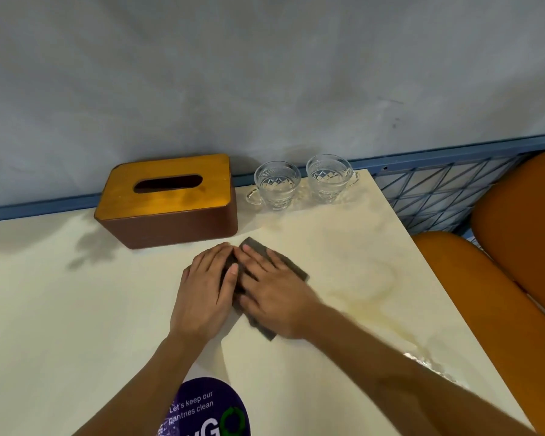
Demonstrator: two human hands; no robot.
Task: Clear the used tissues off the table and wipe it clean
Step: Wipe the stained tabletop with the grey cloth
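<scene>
cloth [293, 267]: soft, light; mid table [76, 309], just near of tissue box [170, 199]
left hand [206, 287]: flat on its left edge, fingers straight
right hand [274, 294]: flat on top, fingers straight
hold: prob. palms down, else bunches

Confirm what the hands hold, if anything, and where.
Nothing gripped. The left hand and right hand lie flat, fingers straight, pressing the grey cloth onto the table: left on its left part, right across its middle.
</scene>
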